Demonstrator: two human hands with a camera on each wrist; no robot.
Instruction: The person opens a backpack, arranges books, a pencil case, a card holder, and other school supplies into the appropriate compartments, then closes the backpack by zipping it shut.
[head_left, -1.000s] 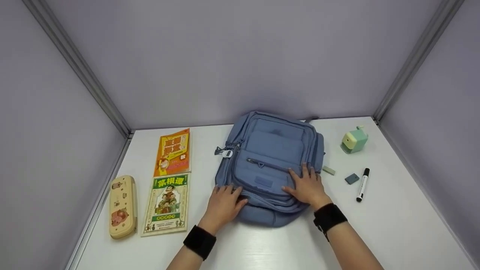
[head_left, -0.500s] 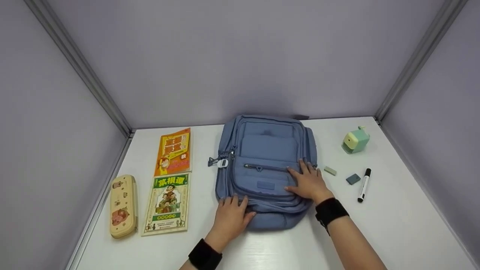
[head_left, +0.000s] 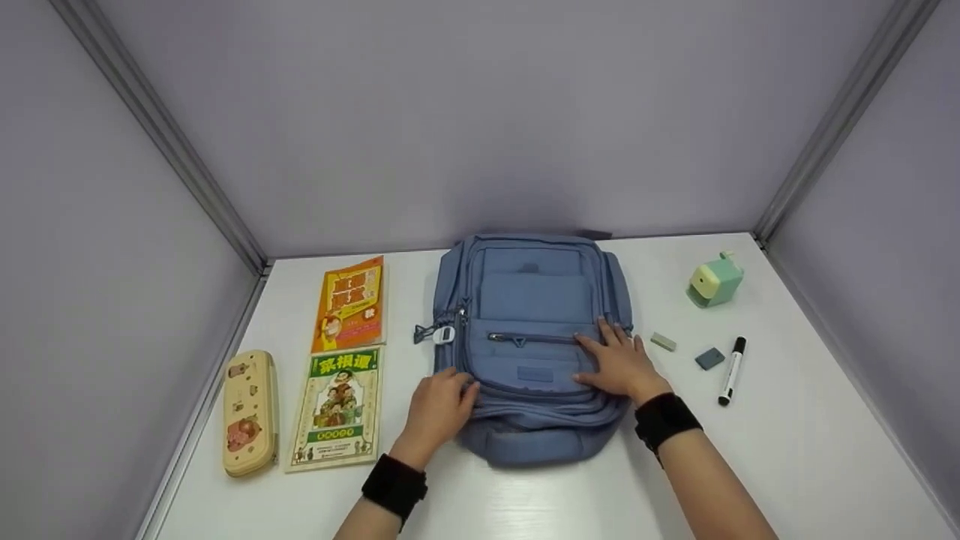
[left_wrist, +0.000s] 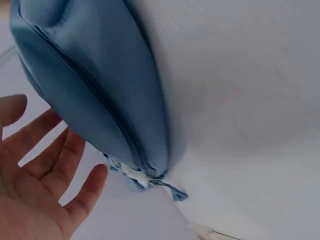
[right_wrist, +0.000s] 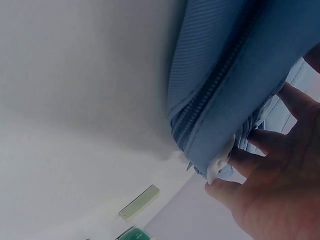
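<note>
A blue backpack [head_left: 535, 296] lies flat on the white table, its front pocket facing up. A white tag [head_left: 443, 335] and a cord hang from the zip on its left side. My left hand [head_left: 439, 409] is at the bag's lower left edge; in the left wrist view its fingers [left_wrist: 65, 162] are loosely bent and apart, some meeting the fabric. Across the right part of the front pocket rests my right hand [head_left: 624, 365], fingers spread. The right wrist view shows these fingers [right_wrist: 267, 142] along the bag's side beside a zip, gripping nothing.
At left lie an orange book [head_left: 349, 304], a green-and-cream book [head_left: 337, 409] and a yellow pencil case [head_left: 250, 412]. At right are a green pencil sharpener [head_left: 715, 281], a pale eraser [head_left: 663, 341], a dark eraser [head_left: 709, 358] and a marker [head_left: 732, 371]. Walls enclose the table.
The backpack has turned counterclockwise, its top swinging left, so it now lies nearly straight. My left hand came nearer, then went back up and left along the edge. The right hand stayed on the pocket.
</note>
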